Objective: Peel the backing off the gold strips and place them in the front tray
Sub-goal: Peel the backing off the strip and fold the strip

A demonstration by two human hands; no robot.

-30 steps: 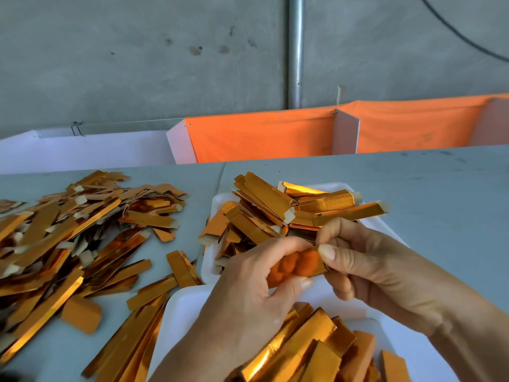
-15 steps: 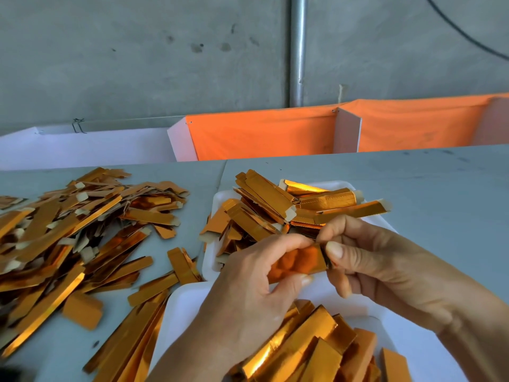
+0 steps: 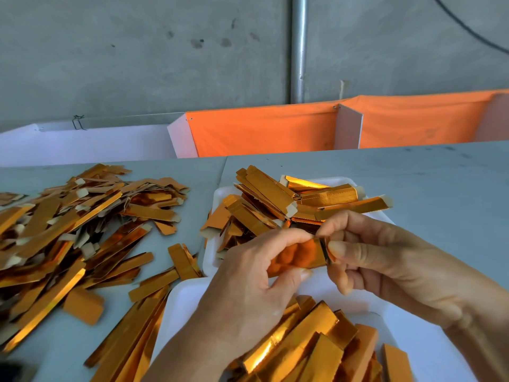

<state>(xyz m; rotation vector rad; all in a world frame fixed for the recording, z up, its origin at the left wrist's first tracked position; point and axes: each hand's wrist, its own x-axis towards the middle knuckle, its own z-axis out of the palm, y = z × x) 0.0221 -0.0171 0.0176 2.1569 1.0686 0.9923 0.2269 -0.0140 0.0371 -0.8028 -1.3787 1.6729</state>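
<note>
Pinching one gold strip (image 3: 301, 256) between them, the left hand (image 3: 248, 293) and right hand (image 3: 385, 260) hold it above the front tray (image 3: 190, 296), which already holds strips, on the table (image 3: 440, 188).

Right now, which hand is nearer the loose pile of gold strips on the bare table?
Left. The left hand sits beside the loose pile, holding the gold strip; the right hand pinches that strip's other end, farther away.
</note>
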